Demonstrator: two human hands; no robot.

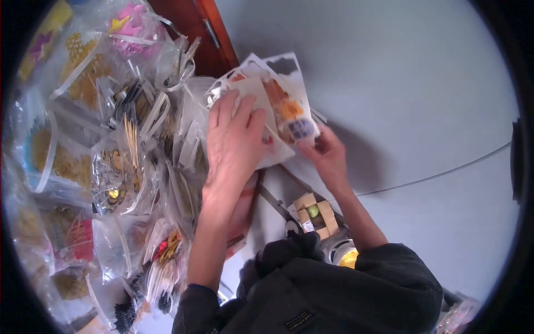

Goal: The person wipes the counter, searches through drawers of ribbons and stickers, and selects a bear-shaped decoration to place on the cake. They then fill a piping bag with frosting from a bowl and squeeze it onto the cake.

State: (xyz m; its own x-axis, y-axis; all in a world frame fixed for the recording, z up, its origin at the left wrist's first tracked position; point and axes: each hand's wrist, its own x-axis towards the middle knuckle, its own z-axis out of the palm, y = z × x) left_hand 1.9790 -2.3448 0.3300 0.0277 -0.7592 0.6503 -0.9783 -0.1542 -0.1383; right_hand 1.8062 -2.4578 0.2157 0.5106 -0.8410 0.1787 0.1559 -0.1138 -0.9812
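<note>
My left hand [235,131] lies over a clear plastic bag [278,156] and a white card, its fingers bent round their upper part. My right hand [328,156] pinches the lower right edge of a printed sheet [289,108] with orange and purple pictures. White cards [289,64] fan out behind that sheet. What lies under my left palm is hidden.
Many clear bags [111,167] with gold, pink and black pieces cover the left side. A red-brown wooden piece [206,33] with a metal handle stands behind. Near my body are an open cardboard box [317,214] and a round container [347,256] with something yellow.
</note>
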